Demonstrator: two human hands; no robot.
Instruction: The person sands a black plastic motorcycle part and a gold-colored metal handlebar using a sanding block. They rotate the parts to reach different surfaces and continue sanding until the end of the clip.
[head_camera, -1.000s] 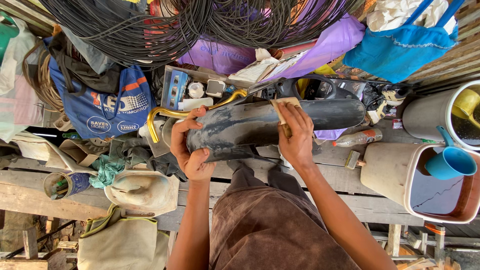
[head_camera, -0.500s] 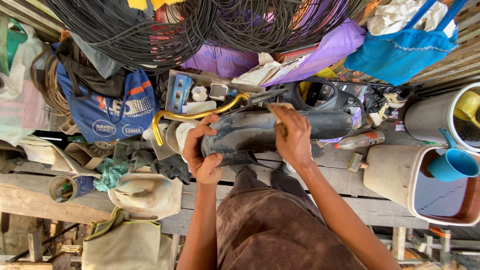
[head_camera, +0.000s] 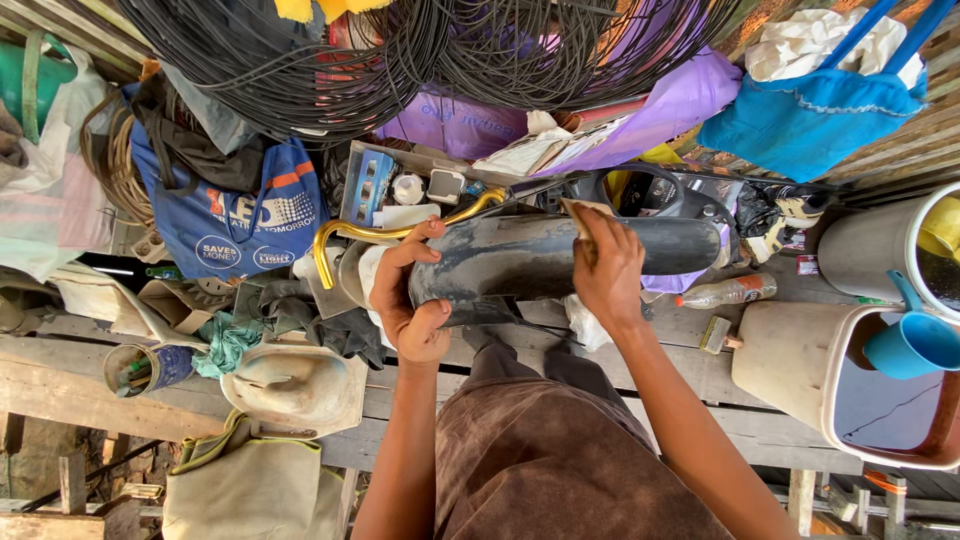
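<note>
Fingers of the left hand (head_camera: 405, 300) clasp the near end of a curved black fender (head_camera: 560, 262), likely bracing it level above the plank floor (head_camera: 90, 385) — gold handlebar (head_camera: 385, 232) just behind. Right hand (head_camera: 608, 270) presses a small tan sanding pad (head_camera: 582, 212) flat on its top; blue scoop (head_camera: 915, 340) sits far right.

Both bare forearms come up from the bottom of the view to the dark curved fender (head_camera: 540, 262). The left hand (head_camera: 408, 296) wraps the fender's left end, thumb underneath and fingers curled over the top edge, wrist bent a bit. The right hand (head_camera: 606, 268) lies flat on top of the fender near its middle, fingers together, pressing a small tan pad (head_camera: 582, 208) at the fingertips
</note>
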